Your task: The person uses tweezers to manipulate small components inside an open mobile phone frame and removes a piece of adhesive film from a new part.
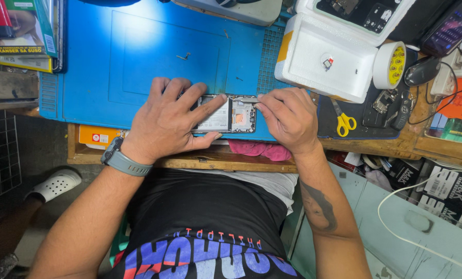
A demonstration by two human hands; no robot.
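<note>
One blue work mat fills the upper left and centre of the frame, spread over a wooden bench. To its right, in the upper right, sit two white foam trays, one stacked partly over the other. Low in the centre of the mat lies one opened phone, back cover off, its battery and boards showing. The left hand lies flat across the phone's left half, fingers spread and pressing down on it, not curled round anything, with one grey watch on that wrist. The right hand is curled just beside the phone's right end, thumb and forefinger pinched at its top corner; whether they hold a small tool there, I can't tell. One pink cloth hangs off the bench edge below the phone. Right of centre lie one roll of tape and one pair of yellow-handled scissors.
</note>
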